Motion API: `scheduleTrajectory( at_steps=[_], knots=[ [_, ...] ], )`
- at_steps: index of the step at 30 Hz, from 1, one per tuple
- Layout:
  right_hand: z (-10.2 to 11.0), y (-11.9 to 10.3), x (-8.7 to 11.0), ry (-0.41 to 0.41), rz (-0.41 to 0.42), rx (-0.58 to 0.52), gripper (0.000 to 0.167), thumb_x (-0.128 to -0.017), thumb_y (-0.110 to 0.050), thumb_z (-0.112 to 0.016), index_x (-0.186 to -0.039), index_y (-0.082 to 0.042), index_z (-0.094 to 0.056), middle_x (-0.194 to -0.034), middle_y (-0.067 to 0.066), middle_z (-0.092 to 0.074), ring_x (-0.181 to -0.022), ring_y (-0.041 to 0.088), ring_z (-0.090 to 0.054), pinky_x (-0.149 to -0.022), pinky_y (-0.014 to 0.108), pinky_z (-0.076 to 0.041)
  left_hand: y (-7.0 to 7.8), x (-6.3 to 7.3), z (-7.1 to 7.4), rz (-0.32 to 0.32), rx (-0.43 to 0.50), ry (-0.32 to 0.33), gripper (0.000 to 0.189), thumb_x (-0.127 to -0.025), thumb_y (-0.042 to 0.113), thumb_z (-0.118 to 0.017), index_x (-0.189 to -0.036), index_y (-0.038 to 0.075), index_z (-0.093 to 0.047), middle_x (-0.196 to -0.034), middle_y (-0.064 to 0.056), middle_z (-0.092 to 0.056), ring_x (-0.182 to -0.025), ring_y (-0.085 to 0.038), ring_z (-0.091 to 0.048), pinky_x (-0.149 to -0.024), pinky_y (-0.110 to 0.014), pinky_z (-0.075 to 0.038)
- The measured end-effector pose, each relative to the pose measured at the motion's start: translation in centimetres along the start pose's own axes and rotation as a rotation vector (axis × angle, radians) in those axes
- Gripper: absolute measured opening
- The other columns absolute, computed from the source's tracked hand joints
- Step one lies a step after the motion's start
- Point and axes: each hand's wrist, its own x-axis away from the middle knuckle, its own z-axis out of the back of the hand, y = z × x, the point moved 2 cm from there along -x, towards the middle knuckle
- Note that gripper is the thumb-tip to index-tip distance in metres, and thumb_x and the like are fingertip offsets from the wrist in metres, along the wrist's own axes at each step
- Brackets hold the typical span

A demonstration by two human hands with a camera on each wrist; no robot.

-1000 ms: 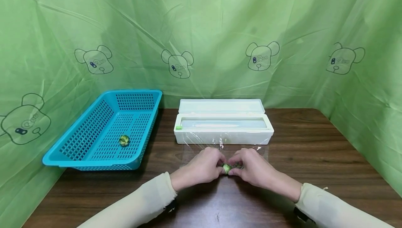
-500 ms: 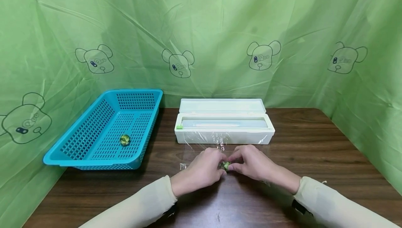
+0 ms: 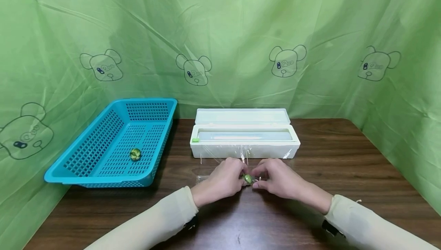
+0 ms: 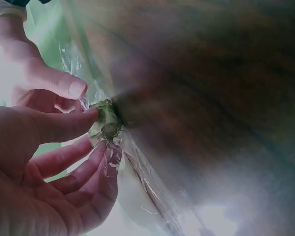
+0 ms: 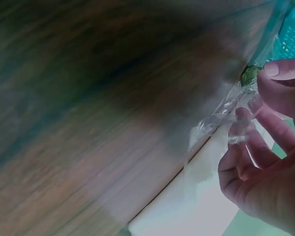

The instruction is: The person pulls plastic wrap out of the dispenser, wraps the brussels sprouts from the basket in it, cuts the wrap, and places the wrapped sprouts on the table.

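A small Brussels sprout [image 3: 247,179] lies between the two hands at the middle of the table. The left hand [image 3: 224,180] pinches it with thumb and fingertips; in the left wrist view the cut stem of the sprout [image 4: 109,125] shows. Clear plastic wrap [image 5: 221,115] lies around and beside the sprout, stretching back to a white wrap dispenser [image 3: 245,151]. The right hand [image 3: 280,180] has its fingers curled at the right side of the sprout, thumb and fingertips on the gathered wrap. Part of the sprout is hidden by fingers.
A blue plastic basket [image 3: 163,154] stands at the left, with another Brussels sprout [image 3: 135,154] inside it. The dispenser's lid [image 3: 242,116] is raised behind its body. Green cloth [image 3: 237,24] hangs behind and beside the brown wooden table [image 3: 344,158].
The sprout has been turned slightly between the fingers, and the wrap near it is more bunched. The right fingers have shifted from the sprout to the wrap on its right. Dispenser and basket stay put.
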Motion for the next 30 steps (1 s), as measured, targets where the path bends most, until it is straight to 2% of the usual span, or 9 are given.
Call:
scheduleTrajectory(
  at_steps=[5,9,14,19,23,26,30],
  knots=[
    [0.4,0.3,0.2,0.035,-0.001,0.039,0.016,-0.085,-0.006,-0.088,-0.097,-0.017,-0.084,-0.093,-0.009,-0.073,-0.089,0.013,-0.069,-0.078,0.037,-0.057,-0.2,-0.2,0.1,0.007,0.008,-0.014,0.008,-0.087,0.005,-0.085,-0.088,0.011,-0.079,-0.078,0.010,-0.068,-0.069,-0.005,-0.056,-0.065,-0.023,-0.050],
    [0.3,0.1,-0.1,0.081,0.021,0.078,0.016,-0.084,-0.011,-0.090,-0.097,-0.017,-0.085,-0.093,-0.009,-0.073,-0.091,0.013,-0.068,-0.081,0.036,-0.055,-0.4,-0.4,0.1,0.015,0.002,-0.022,0.006,-0.089,0.009,-0.085,-0.091,0.011,-0.080,-0.079,0.009,-0.070,-0.072,-0.004,-0.058,-0.068,-0.024,-0.051],
    [-0.1,-0.6,-0.4,0.136,0.078,0.168,0.028,-0.077,-0.018,-0.096,-0.103,-0.014,-0.085,-0.097,-0.006,-0.075,-0.093,0.015,-0.066,-0.082,0.038,-0.055,-0.7,-0.6,0.0,0.030,0.003,-0.032,0.006,-0.091,0.012,-0.084,-0.097,0.011,-0.081,-0.077,0.011,-0.069,-0.071,-0.004,-0.058,-0.068,-0.024,-0.051],
    [-0.7,-0.5,-0.7,0.130,0.060,0.211,0.031,-0.074,-0.017,-0.097,-0.102,-0.015,-0.085,-0.096,-0.008,-0.075,-0.092,0.015,-0.065,-0.078,0.038,-0.055,-0.9,-0.6,0.1,0.033,-0.010,-0.023,0.011,-0.091,0.015,-0.084,-0.101,0.012,-0.083,-0.086,0.009,-0.073,-0.082,-0.007,-0.062,-0.075,-0.026,-0.053],
    [-1.0,-0.2,-1.0,0.120,0.053,0.209,0.026,-0.077,-0.015,-0.095,-0.101,-0.018,-0.085,-0.093,-0.010,-0.074,-0.089,0.014,-0.064,-0.075,0.036,-0.055,-0.8,-0.2,0.4,0.012,-0.037,-0.004,0.017,-0.091,0.017,-0.085,-0.106,0.011,-0.083,-0.095,0.003,-0.073,-0.092,-0.011,-0.062,-0.083,-0.029,-0.052],
    [-1.0,-0.1,-1.2,0.110,0.056,0.219,0.022,-0.080,-0.013,-0.093,-0.100,-0.017,-0.085,-0.094,-0.008,-0.074,-0.091,0.014,-0.066,-0.077,0.037,-0.056,-0.7,0.3,0.9,-0.010,-0.092,0.040,0.024,-0.089,0.016,-0.085,-0.112,0.009,-0.081,-0.103,-0.003,-0.071,-0.098,-0.017,-0.062,-0.087,-0.034,-0.052],
    [-0.9,0.2,-1.6,0.100,0.067,0.230,0.020,-0.083,-0.013,-0.091,-0.102,-0.014,-0.085,-0.097,-0.004,-0.073,-0.091,0.015,-0.066,-0.079,0.038,-0.056,-0.7,0.6,1.3,-0.023,-0.144,0.089,0.026,-0.086,0.012,-0.087,-0.111,0.008,-0.079,-0.104,-0.005,-0.069,-0.098,-0.022,-0.063,-0.087,-0.039,-0.053]
  ],
)
